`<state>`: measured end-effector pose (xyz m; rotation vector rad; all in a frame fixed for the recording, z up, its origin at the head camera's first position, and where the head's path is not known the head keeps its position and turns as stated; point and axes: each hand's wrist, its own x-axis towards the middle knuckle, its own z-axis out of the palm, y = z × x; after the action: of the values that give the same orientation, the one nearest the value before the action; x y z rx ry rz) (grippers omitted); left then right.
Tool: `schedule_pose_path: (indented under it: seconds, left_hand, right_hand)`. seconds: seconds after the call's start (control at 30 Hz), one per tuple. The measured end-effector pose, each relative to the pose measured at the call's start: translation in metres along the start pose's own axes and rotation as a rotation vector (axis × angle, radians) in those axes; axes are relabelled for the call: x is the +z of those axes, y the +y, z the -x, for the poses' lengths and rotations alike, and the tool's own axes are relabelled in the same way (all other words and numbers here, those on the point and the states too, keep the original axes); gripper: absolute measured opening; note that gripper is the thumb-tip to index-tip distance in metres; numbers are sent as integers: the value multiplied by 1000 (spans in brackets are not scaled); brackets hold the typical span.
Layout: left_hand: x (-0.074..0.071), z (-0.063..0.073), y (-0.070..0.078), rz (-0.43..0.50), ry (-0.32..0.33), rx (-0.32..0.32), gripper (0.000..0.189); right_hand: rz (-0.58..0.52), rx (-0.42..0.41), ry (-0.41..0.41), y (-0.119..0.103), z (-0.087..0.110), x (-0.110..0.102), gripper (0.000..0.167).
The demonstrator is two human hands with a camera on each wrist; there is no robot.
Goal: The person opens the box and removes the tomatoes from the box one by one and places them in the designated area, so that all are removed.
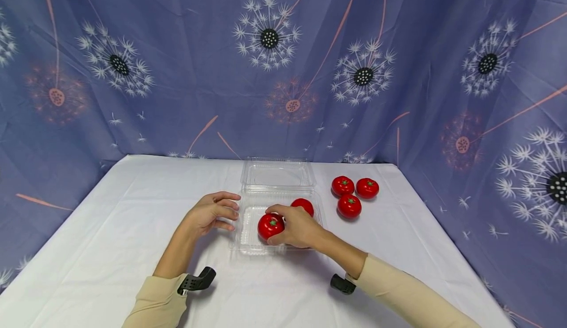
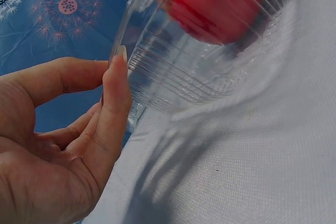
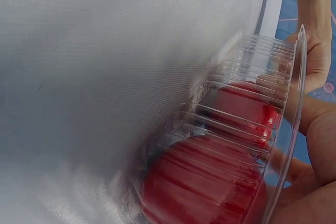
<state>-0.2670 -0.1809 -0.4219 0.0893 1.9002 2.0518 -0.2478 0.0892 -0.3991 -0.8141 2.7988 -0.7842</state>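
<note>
A clear plastic clamshell container (image 1: 248, 214) lies on the white-covered table, its hinged lid (image 1: 279, 174) folded back on the far side. Over the tray's near part, my right hand (image 1: 298, 225) grips a glossy red tomato (image 1: 270, 227) with a green star-shaped top, thumb on the near side and fingers on the far side. A second tomato (image 1: 302, 206) sits inside the tray toward its right side, partly hidden by that hand. My left hand (image 1: 213, 214) has loosely bent fingers, with fingertips (image 2: 116, 77) right at the container's left rim.
Three more tomatoes stand grouped on the white cloth (image 1: 133, 219) right of the container: a back-left one (image 1: 343, 186), a back-right one (image 1: 367, 188) and a nearer one (image 1: 349, 206). A blue dandelion-patterned curtain (image 1: 199, 72) hangs behind and along the sides.
</note>
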Motion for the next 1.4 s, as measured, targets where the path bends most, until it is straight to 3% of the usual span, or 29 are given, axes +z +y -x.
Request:
schedule_pose_path:
  seconds: [0.37,0.67,1.0,1.4]
  left_hand:
    - [-1,-1,1,-8,7,7,63]
    - [-2,-1,3,-22,12,11,63]
    - [0,-2,1,-16,8,3,64]
    - [1,0,0,-2,15,-1,65]
  right_hand:
    - [56,-65,43,1,-3,5,70]
    - [67,-20,45,-3,-5,6,68]
    - [-38,34,66,-5,-3,2,67]
    - [-117,20,151,-1,-1,-25,68]
